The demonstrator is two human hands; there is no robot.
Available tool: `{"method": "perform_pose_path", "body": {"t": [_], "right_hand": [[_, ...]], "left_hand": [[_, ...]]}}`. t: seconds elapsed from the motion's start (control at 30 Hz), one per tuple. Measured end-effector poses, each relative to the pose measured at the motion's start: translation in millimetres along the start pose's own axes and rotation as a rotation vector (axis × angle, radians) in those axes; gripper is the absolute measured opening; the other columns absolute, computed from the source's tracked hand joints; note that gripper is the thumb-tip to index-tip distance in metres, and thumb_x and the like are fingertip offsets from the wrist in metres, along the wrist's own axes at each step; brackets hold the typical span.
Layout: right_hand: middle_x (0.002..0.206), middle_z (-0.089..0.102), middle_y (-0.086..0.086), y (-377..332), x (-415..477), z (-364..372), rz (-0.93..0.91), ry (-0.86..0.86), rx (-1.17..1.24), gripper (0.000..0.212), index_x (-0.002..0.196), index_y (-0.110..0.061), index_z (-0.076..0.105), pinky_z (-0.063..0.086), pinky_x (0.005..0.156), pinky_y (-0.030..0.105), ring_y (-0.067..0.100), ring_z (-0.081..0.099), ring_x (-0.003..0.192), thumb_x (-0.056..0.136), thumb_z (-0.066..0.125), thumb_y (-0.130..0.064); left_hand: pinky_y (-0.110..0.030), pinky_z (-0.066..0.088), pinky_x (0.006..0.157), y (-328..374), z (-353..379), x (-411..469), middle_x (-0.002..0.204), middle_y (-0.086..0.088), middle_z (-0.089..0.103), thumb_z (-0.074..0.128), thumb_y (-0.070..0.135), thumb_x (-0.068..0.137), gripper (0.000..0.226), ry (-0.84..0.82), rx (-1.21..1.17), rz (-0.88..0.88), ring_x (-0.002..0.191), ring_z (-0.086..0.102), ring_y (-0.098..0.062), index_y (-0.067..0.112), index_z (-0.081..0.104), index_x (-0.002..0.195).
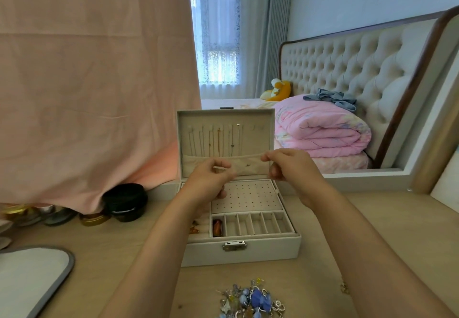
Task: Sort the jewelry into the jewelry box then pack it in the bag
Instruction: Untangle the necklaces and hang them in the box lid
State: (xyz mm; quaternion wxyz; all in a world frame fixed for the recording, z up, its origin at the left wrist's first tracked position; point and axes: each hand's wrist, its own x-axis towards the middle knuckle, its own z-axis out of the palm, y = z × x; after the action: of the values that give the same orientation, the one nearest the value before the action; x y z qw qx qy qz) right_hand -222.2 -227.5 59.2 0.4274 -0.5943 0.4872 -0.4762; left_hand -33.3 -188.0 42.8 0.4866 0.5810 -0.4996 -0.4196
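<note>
A white jewelry box [248,250] stands open on the table, its lid [224,123] upright with several thin necklaces hanging inside. Both hands are raised in front of the lid's elastic pocket [243,162]. My left hand [211,176] and my right hand [289,164] each have their fingertips pinched together, as if holding a fine chain between them; the chain itself is too thin to make out. An amber piece [218,228] lies in the first front slot. A heap of blue and silver jewelry [250,300] lies on the table in front of the box.
A grey-rimmed white bag or tray [29,280] lies at the left front. Black and gold jars [125,202] stand left of the box under a pink cloth [94,81]. A small gold piece [344,288] lies by my right forearm. A bed with a pink quilt [323,131] is behind.
</note>
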Motion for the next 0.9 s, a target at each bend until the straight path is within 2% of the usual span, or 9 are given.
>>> {"method": "perform_pose_path", "body": {"t": [0.1,0.17,0.23,0.3,0.4,0.47,0.57,0.73,0.9], "right_hand": [[0.045,0.04,0.0,-5,1,5,0.052,0.056,0.239,0.014,0.091,-0.003,0.071,0.059,0.08,0.048,0.02,0.053,0.049,0.095,0.06,-0.011],[0.045,0.034,-0.001,-6,0,7,0.065,0.046,0.305,0.014,0.099,0.0,0.069,0.061,0.068,0.046,0.015,0.042,0.041,0.096,0.06,-0.011],[0.047,0.035,-0.004,-6,-1,7,0.048,0.037,0.292,0.015,0.102,-0.003,0.069,0.052,0.048,0.032,0.011,0.035,0.039,0.095,0.065,-0.015],[0.05,0.044,-0.009,-4,-1,5,-0.004,0.064,0.179,0.012,0.094,-0.011,0.071,0.039,0.046,0.023,0.005,0.037,0.04,0.091,0.072,-0.023],[0.058,0.06,-0.016,-1,2,-1,-0.154,0.152,-0.098,0.017,0.077,-0.02,0.073,0.044,0.06,0.024,-0.001,0.054,0.053,0.084,0.078,-0.035],[0.066,0.066,-0.012,2,2,-5,-0.225,0.205,-0.357,0.023,0.072,-0.024,0.072,0.049,0.067,0.029,0.005,0.061,0.067,0.083,0.076,-0.044],[0.062,0.067,-0.009,3,0,-7,-0.193,0.237,-0.573,0.037,0.064,-0.021,0.069,0.047,0.065,0.03,0.01,0.062,0.068,0.087,0.068,-0.05],[0.039,0.048,-0.01,-2,2,-5,-0.017,0.154,-0.196,0.037,0.064,-0.013,0.066,0.037,0.057,0.027,0.012,0.046,0.048,0.095,0.06,-0.033],[0.057,0.04,-0.001,-5,4,-13,0.151,0.006,0.257,0.014,0.08,-0.012,0.061,0.029,0.047,0.026,0.016,0.034,0.048,0.09,0.054,-0.02]], "left_hand": [[-0.028,0.052,0.064,-1,-2,0,0.088,-0.002,0.061,0.06,0.012,0.099,0.013,-0.04,0.177,0.026,0.055,0.053,-0.011,0.02,0.067,0.107],[-0.032,0.055,0.067,-3,-4,1,0.092,-0.001,0.067,0.054,0.007,0.1,0.021,-0.035,0.262,0.035,0.054,0.056,-0.011,0.023,0.068,0.105],[-0.035,0.057,0.067,-2,-4,1,0.097,0.001,0.071,0.045,0.003,0.101,0.029,-0.023,0.331,0.035,0.053,0.058,-0.013,0.023,0.066,0.107],[-0.036,0.057,0.063,0,-4,1,0.095,0.001,0.073,0.039,0.003,0.101,0.03,-0.009,0.357,-0.002,0.051,0.058,-0.017,0.025,0.059,0.109],[-0.038,0.052,0.063,3,-6,-2,0.097,-0.003,0.07,0.035,0.002,0.097,0.03,-0.012,0.388,-0.053,0.058,0.057,-0.023,0.028,0.047,0.109],[-0.037,0.051,0.066,4,-8,-3,0.106,-0.006,0.067,0.038,0.004,0.097,0.03,-0.028,0.499,-0.02,0.068,0.057,-0.021,0.028,0.05,0.112],[-0.029,0.039,0.057,7,-9,-6,0.119,-0.007,0.062,0.038,0.0,0.093,0.038,-0.062,0.596,0.004,0.073,0.051,-0.013,0.03,0.061,0.101],[-0.026,0.036,0.058,12,-7,-12,0.116,-0.01,0.062,0.037,0.005,0.096,0.035,-0.079,0.626,0.023,0.091,0.059,-0.025,0.028,0.063,0.096],[-0.025,0.037,0.066,11,-9,-11,0.103,-0.001,0.067,0.046,0.029,0.099,0.026,-0.07,0.659,0.081,0.087,0.056,-0.011,0.025,0.067,0.084]]}}
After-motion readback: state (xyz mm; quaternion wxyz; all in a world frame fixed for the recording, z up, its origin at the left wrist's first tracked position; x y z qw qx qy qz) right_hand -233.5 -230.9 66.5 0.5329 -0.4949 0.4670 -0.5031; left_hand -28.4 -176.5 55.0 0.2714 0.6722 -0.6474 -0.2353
